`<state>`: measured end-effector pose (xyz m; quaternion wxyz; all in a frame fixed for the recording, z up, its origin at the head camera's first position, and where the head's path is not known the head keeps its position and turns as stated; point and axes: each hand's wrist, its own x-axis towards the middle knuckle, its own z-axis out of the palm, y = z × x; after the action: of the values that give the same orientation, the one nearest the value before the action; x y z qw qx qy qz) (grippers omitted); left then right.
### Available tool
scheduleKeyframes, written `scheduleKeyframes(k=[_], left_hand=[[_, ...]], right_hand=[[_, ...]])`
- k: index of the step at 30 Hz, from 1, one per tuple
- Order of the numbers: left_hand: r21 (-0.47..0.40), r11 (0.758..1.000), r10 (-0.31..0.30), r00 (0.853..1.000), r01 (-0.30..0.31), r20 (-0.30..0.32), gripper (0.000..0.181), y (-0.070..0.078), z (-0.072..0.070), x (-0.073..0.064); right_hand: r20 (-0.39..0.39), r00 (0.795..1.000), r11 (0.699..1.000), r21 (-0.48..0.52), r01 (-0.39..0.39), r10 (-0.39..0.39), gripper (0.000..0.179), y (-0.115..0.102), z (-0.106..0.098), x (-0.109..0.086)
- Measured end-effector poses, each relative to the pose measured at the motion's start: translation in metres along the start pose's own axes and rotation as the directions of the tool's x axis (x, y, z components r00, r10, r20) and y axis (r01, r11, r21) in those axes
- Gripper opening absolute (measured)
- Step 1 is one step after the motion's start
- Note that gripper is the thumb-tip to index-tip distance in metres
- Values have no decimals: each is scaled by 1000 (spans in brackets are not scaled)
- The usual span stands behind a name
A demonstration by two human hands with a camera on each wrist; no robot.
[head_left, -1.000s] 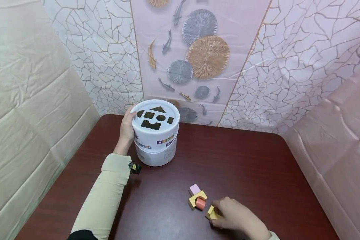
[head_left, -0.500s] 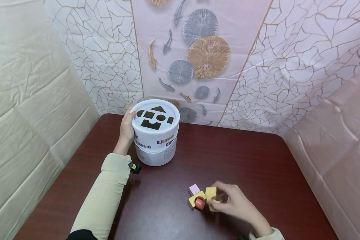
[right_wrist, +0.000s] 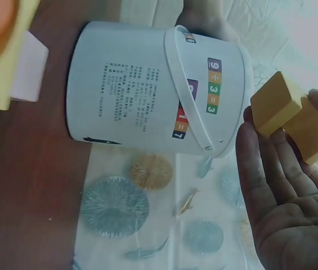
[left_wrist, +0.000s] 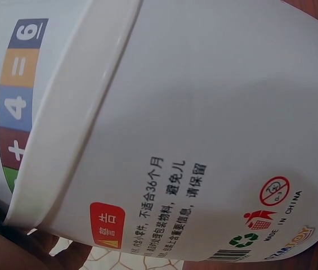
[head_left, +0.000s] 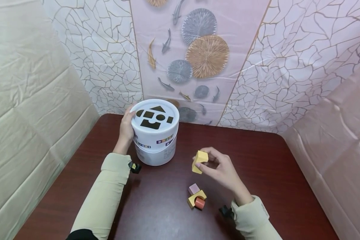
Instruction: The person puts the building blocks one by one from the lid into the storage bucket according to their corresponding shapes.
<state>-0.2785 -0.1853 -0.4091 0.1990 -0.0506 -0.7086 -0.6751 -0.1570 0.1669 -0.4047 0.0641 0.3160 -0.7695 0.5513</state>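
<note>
The right hand (head_left: 220, 168) pinches a yellow block (head_left: 201, 156) between thumb and fingertips, above the tabletop (head_left: 273, 186) and apart from the bucket (head_left: 156, 158), which stands upright toward the far left. The left hand (head_left: 127, 128) curls round the bucket's left side near the rim.

The likeliest mishap is a slip: the block's flat, smooth-looking faces rest on the fingers with little wrapped about them, so a loosened thumb could let it drop or twist. Brought askew to the lid (head_left: 171, 111), it would probably catch on the edge of a hole, and a hard push there might tip or slide the bucket if the left hand eased off. A low sweep of the right sleeve (head_left: 252, 216) could scatter the pieces on the near side; the orange cylinder (head_left: 200, 203) would roll most easily, being round.

That cylinder lies in the hollow of a yellow arch (head_left: 192, 202), with a pink block (head_left: 194, 189) just beside on the far side. All look like painted wood, though the pictures cannot settle it. The bucket seems to be glossy white plastic, printed with coloured sums, a curved handle (head_left: 157, 152) slung across its side. Its round lid has triangular, rectangular, circular and notched cut-outs. Behind hangs creased, patterned cloth (head_left: 303, 83).
</note>
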Motion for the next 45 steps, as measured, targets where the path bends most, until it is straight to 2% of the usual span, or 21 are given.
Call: scheduleKeyframes(k=[3,9,16,19,23,26,28,34,40,44,45], left_hand=[[-3,1000,7,1000,-7,1,52,-1,1,0],[7,1000,6,1000,-6,3,52,3,1,0],[-1,1000,25,999,-25,32,52,30,4,-10],[-19,1000,22,999,-21,38,52,33,4,-12],[-36,999,27,999,-26,39,52,19,3,-5],[-32,999,29,999,-28,36,53,4,2,1],[-25,999,30,999,-29,30,53,0,2,2],[-23,999,37,999,-36,10,53,-1,1,2],[-29,999,38,999,-37,17,52,-3,2,2],[-38,998,44,999,-43,27,52,-3,2,3],[-34,998,44,999,-43,29,52,2,2,2]], right_hand=[[-12,1000,1000,-9,25,-25,32,-10,2,13],[-54,996,997,35,73,-71,31,-31,4,35],[-68,992,994,-34,108,-110,40,-36,4,60],[-73,988,989,-83,126,-133,37,-40,4,70],[-81,984,980,-135,148,-160,34,-47,4,81],[-74,982,976,-145,162,-174,33,-50,5,88],[-63,982,976,-137,169,-179,33,-52,5,93],[-62,977,975,-102,198,-205,33,-58,10,112],[-47,977,978,-43,206,-208,33,-59,21,126],[-41,977,976,-68,205,-208,33,-57,27,134],[-42,977,975,-76,207,-211,33,-51,28,138]])
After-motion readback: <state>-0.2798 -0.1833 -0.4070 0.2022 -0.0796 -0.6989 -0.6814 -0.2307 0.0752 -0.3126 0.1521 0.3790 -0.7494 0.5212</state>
